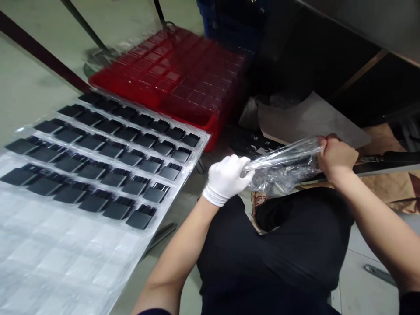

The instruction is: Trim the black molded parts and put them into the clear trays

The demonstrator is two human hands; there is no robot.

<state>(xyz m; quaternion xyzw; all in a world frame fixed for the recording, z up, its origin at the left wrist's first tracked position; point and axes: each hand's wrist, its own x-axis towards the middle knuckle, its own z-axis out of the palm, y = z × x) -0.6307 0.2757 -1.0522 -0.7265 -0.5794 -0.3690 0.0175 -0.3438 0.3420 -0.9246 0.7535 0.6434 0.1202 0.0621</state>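
Plastic (284, 162), clear and crinkled, spans gloved left hand (229, 176) and right hand (337, 159).

Two hands (228, 177) (337, 158) (one glove (225, 180)), one clear plastic bundle (280, 168), one red crate (113, 85), five rows of dark pieces (111, 149).

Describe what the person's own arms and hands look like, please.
The left hand wears a white glove with a ridged, snug cuff at the wrist; no markings show on it. The right hand has no glove. Both forearms are uncovered, and only a bit of dark sleeve shows on each arm at the bottom of the picture.
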